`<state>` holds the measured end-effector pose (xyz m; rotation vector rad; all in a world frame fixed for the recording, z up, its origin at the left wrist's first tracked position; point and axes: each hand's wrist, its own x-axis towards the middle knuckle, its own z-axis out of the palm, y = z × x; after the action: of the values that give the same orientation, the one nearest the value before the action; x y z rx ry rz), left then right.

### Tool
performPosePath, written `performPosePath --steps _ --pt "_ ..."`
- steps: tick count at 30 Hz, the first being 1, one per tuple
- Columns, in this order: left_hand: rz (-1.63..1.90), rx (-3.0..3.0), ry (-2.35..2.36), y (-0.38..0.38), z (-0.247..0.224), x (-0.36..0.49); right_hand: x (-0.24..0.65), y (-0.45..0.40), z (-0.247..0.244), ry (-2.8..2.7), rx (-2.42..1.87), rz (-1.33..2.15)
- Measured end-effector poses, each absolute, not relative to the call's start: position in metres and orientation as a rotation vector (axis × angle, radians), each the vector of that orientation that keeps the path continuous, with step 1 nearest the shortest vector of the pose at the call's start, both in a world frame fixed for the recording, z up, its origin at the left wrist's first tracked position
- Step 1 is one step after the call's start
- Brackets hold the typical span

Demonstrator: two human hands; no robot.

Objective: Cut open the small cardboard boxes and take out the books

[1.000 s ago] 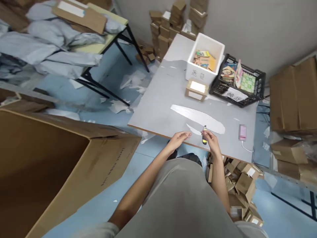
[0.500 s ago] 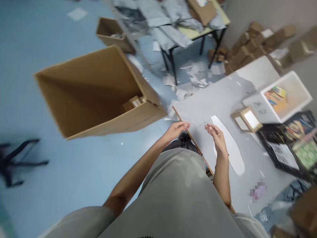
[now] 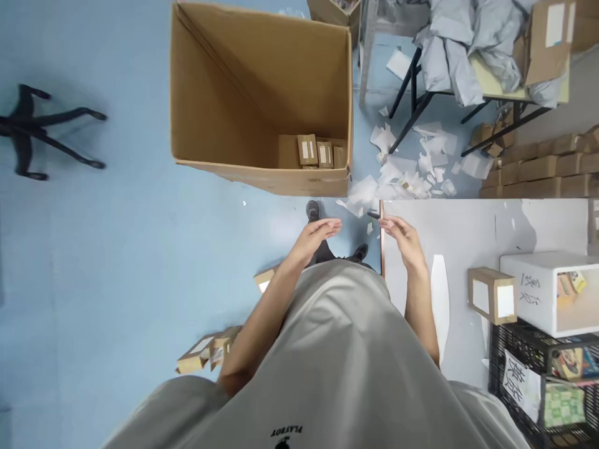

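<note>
In the head view my left hand (image 3: 314,241) is held out in front of my body, fingers stretched, with nothing in it. Past its fingertips, on the floor side, stands a tall open cardboard box (image 3: 224,93) holding several small cartons (image 3: 307,151) at its bottom. My right hand (image 3: 403,239) hovers by the left edge of the grey-white tabletop (image 3: 468,231), fingers extended and empty. A small dark object (image 3: 374,216) shows close to its fingertips; I cannot make out its kind. A gap separates the two hands.
A labelled carton (image 3: 491,295), a white foam box (image 3: 528,287) and a black crate (image 3: 498,368) stand to the right. Torn paper (image 3: 365,193) litters the floor. Grey parcel bags (image 3: 435,62) lie on another table. Small boxes (image 3: 196,355) sit at lower left, near a black chair base (image 3: 28,125).
My view has turned, so the large box now appears higher and further right, and the tabletop squarer. Small boxes on the floor at lower left have come into view. Both hands stay raised and empty.
</note>
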<state>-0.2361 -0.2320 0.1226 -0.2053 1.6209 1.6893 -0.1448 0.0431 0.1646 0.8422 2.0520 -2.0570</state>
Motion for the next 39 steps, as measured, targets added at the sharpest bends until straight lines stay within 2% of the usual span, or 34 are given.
performPosePath --steps 8,14,18,24,28,32,39 --pt "1.712 -0.109 1.541 -0.297 0.099 -0.347 -0.292 -0.063 0.125 2.018 0.688 -1.863" --pt "1.609 -0.146 1.8 -0.364 0.059 -0.443 -0.375 -0.117 0.093 2.078 0.706 -1.649" --pt "1.375 -0.125 2.021 -0.371 0.026 -0.49 -0.423 -0.146 0.073 2.155 0.664 -1.477" --pt "0.924 0.18 2.067 -0.345 0.003 -0.528 -0.5 -0.172 0.03 2.115 0.512 -0.979" --pt "0.76 0.188 2.068 -0.34 -0.017 -0.548 -0.545 -0.177 -0.009 2.062 0.462 -0.847" --pt "0.669 0.134 1.973 -0.336 -0.059 -0.566 -0.572 -0.177 -0.056 2.039 0.461 -0.858" --pt "0.553 0.033 1.829 -0.333 -0.163 -0.591 -0.586 -0.17 -0.145 1.937 0.496 -0.765"
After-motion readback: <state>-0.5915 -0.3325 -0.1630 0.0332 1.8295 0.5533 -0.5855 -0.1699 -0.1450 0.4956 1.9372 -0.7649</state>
